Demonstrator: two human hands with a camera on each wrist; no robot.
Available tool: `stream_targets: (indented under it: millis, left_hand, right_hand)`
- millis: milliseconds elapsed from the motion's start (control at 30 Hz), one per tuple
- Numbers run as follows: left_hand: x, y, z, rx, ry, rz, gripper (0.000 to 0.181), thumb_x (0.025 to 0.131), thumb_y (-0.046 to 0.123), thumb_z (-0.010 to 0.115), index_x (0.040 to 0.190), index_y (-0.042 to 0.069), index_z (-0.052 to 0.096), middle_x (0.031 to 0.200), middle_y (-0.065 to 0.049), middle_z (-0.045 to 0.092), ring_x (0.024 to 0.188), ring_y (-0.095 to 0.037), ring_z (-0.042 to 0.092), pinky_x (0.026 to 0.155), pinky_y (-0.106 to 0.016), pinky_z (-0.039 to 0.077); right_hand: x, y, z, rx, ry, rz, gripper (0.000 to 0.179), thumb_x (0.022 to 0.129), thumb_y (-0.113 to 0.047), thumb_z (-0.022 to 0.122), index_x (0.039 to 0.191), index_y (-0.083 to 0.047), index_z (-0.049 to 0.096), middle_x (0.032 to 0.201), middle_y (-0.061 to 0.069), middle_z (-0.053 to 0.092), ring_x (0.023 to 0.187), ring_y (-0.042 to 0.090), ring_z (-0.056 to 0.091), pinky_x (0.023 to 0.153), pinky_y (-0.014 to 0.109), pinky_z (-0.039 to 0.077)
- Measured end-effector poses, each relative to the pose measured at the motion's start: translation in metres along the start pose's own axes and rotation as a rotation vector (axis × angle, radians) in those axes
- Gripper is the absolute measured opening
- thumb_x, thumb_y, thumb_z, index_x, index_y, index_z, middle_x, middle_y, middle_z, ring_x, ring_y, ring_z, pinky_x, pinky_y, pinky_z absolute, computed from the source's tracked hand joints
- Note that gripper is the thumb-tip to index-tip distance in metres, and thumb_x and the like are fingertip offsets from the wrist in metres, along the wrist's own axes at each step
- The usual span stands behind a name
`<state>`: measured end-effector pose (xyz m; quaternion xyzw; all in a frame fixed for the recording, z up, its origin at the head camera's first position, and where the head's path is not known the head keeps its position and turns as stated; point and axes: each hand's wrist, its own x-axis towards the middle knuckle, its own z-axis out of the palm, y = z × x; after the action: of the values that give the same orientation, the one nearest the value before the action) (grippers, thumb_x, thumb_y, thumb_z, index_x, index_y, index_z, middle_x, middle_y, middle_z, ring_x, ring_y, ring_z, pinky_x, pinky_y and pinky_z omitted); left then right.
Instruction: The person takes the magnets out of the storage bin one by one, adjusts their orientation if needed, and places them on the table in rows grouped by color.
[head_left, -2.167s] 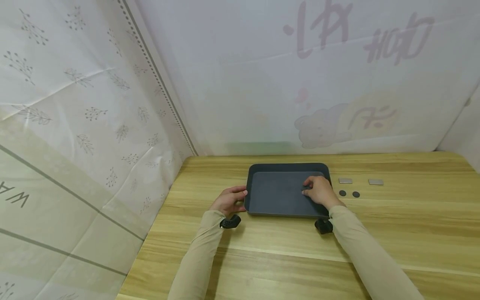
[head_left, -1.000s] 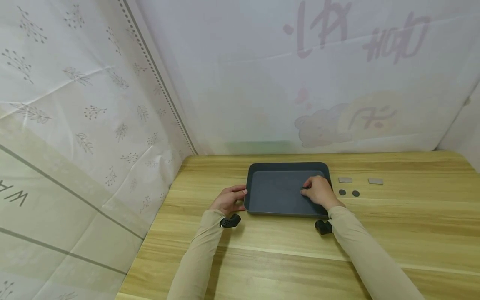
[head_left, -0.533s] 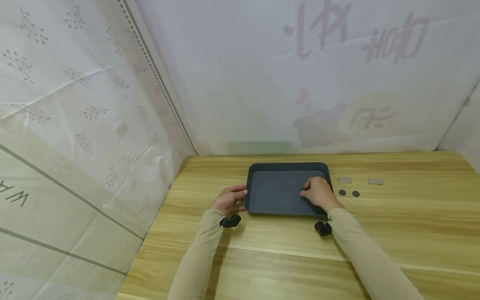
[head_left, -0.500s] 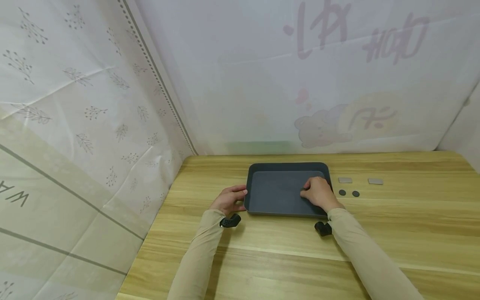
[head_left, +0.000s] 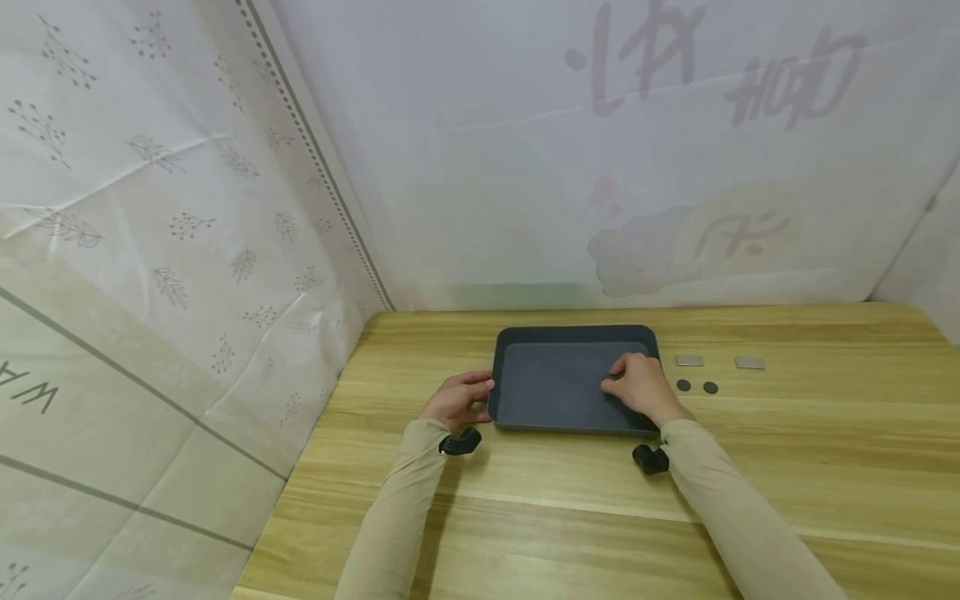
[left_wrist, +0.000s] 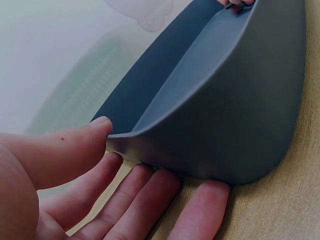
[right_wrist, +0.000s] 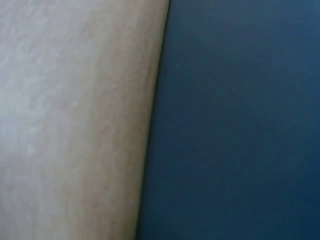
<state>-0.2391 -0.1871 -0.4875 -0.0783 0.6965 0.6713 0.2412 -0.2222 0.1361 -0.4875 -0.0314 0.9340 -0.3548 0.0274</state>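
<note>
A dark grey baking tray with raised walls lies on the table. My left hand is at its left end: in the left wrist view the thumb lies over the rim, while the fingers touch the outer wall near the table. Over the tray's right part, my right hand pinches a small dark piece between thumb and forefinger. Most of that piece is hidden by the fingertips. The right wrist view holds only blurred skin beside the tray's dark surface.
To the tray's right lie two flat grey rectangular pieces and two small dark round discs. The wood-grain table ends at a printed cloth wall behind. Another cloth hangs along the left side.
The right hand stays over the same part of the tray, its wrist shifting slightly right. Its fingertips turn a little around the small dark piece. The left hand and tray stay put.
</note>
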Motion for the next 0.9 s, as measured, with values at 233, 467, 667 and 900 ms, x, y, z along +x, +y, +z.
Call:
stream_targets:
  millis: [233,467,667,900]
  left_hand:
    - [-0.0004,0.0007,0.0006,0.0,0.001,-0.001,0.045,0.097,0.013,0.058,0.14,0.004,0.049,0.123,-0.016,0.059,0.093,-0.018,0.062,0.074,-0.037,0.055]
    - [-0.0011,0.0015,0.001,-0.002,-0.004,0.002,0.045,0.097,0.013,0.058,0.14,0.003,0.049,0.124,-0.018,0.059,0.093,-0.017,0.061,0.074,-0.037,0.055]
    - [-0.0003,0.0011,0.0007,-0.001,-0.005,-0.005,0.045,0.097,0.013,0.058,0.14,0.003,0.05,0.122,-0.016,0.061,0.093,-0.018,0.062,0.074,-0.037,0.055]
    - [0.0009,0.0012,0.0007,0.007,-0.003,-0.01,0.046,0.097,0.013,0.058,0.141,0.004,0.048,0.127,-0.019,0.057,0.095,-0.019,0.061,0.075,-0.037,0.055]
  right_hand:
    - [-0.0004,0.0036,0.0033,0.012,0.009,-0.011,0.026,0.084,-0.02,0.067,0.1,0.0,0.065,0.092,0.014,0.069,0.079,0.023,0.064,0.074,0.04,0.052]
    - [-0.0013,0.0025,0.005,0.08,-0.009,0.006,0.025,0.083,-0.018,0.067,0.104,-0.003,0.063,0.095,0.013,0.066,0.081,0.023,0.062,0.074,0.039,0.05]
    - [-0.002,0.0051,0.0052,0.19,-0.02,-0.004,0.031,0.086,-0.015,0.063,0.113,-0.002,0.062,0.092,0.012,0.07,0.071,0.015,0.066,0.069,0.035,0.052]
    - [-0.0046,0.0058,0.0041,0.257,-0.025,-0.01,0.032,0.089,-0.013,0.06,0.119,-0.003,0.062,0.09,0.01,0.07,0.073,0.016,0.067,0.068,0.032,0.052]
